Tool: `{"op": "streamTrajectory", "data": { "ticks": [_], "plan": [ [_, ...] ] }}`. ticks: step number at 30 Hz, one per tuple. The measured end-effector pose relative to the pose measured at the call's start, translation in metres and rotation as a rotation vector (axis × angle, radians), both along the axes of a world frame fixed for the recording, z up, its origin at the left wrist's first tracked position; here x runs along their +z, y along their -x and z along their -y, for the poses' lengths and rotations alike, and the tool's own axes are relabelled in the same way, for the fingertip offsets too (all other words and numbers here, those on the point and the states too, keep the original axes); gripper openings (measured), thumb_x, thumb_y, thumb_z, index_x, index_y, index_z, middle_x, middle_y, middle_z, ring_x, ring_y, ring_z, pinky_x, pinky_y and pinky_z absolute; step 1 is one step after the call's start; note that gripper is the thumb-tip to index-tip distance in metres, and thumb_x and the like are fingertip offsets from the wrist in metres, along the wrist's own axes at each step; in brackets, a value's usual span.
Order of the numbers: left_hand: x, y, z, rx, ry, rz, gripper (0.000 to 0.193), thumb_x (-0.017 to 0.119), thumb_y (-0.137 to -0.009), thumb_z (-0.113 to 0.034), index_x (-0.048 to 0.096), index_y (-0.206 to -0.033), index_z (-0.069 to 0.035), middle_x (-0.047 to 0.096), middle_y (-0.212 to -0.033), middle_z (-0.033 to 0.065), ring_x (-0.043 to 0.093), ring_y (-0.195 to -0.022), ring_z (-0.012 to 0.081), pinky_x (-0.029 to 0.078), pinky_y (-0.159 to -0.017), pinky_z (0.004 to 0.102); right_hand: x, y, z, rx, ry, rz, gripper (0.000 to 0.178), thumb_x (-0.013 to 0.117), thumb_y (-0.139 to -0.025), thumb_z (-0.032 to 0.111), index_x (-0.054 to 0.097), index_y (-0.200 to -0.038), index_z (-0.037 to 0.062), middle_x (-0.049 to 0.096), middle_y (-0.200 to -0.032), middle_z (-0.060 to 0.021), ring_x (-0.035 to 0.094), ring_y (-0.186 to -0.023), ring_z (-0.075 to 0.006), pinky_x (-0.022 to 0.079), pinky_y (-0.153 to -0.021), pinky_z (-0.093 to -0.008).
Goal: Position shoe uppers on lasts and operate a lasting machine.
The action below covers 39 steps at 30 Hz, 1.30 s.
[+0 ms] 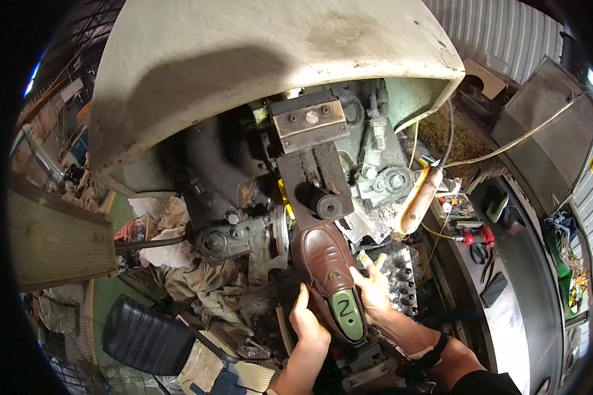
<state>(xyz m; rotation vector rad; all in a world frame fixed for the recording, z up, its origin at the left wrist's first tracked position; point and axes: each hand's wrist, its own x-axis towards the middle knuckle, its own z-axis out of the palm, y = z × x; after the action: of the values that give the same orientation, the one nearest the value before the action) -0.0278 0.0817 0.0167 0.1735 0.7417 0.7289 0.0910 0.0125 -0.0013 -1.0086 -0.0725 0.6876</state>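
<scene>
A brown leather shoe upper (324, 253) is stretched over a green shoe last (346, 315), toe pointing away from me beneath the machine's dark metal head (315, 174). My left hand (308, 319) grips its left side near the heel, thumb up and the other fingers hidden by the shoe. On the opposite side my right hand (374, 289) holds the shoe, its thumb against the upper and some fingers reaching forward with pale wraps on them. Whether the toe touches the metal head I cannot tell.
A large cream machine hood (270, 49) overhangs the work. A lit hand lamp (420, 201) hangs at the right, beside a bench (514, 303) with a red power tool (476, 236). Piled cloth (204, 283) and a black padded seat (148, 336) are at the left.
</scene>
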Motion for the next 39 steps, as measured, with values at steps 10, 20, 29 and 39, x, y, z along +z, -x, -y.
{"op": "streamTrajectory", "data": {
  "ticks": [10,20,29,39],
  "plan": [
    [-0.039,-0.016,-0.007,0.156,-0.095,-0.097,0.033,0.064,-0.103,-0.023,0.069,-0.116,0.006,0.071,-0.119,0.0131,0.066,-0.105,0.025,0.051,-0.096,0.0387,-0.023,-0.008,-0.006,0.022,-0.111,-0.041,0.084,0.072,-0.096,0.006,0.022,-0.162,-0.0025,0.027,-0.165,-0.0186,0.028,-0.151,-0.0158,0.044,-0.111,-0.0335],
    [-0.061,-0.024,-0.01,0.157,-0.216,-0.035,0.031,0.061,-0.106,-0.029,0.068,-0.113,0.0,0.07,-0.113,0.0095,0.066,-0.102,0.0226,0.052,-0.093,0.0382,-0.027,-0.015,-0.013,-0.02,-0.083,0.029,0.088,0.073,-0.092,0.001,0.022,-0.164,-0.0001,0.03,-0.162,-0.0156,0.047,-0.136,-0.0206,0.049,-0.107,-0.0336],
    [-0.057,-0.023,-0.013,0.112,-0.043,0.07,0.034,0.061,-0.105,-0.027,0.067,-0.122,0.002,0.07,-0.122,0.0108,0.066,-0.108,0.024,0.052,-0.096,0.0389,0.0,-0.01,-0.01,0.015,-0.084,-0.183,0.094,0.076,-0.092,0.011,0.017,-0.165,0.0064,0.053,-0.141,-0.0179,0.063,-0.113,-0.024,0.057,-0.094,-0.0389],
    [-0.082,0.034,-0.03,0.059,-0.406,-0.309,0.029,0.066,-0.102,-0.026,0.068,-0.114,0.001,0.07,-0.109,0.0119,0.067,-0.097,0.0222,0.056,-0.087,0.0383,-0.017,-0.035,0.024,0.261,0.119,-0.142,0.093,0.072,-0.099,0.024,0.008,-0.164,0.005,0.065,-0.123,-0.0209,0.073,-0.096,-0.0259,0.062,-0.075,-0.0351]
  ]
}}
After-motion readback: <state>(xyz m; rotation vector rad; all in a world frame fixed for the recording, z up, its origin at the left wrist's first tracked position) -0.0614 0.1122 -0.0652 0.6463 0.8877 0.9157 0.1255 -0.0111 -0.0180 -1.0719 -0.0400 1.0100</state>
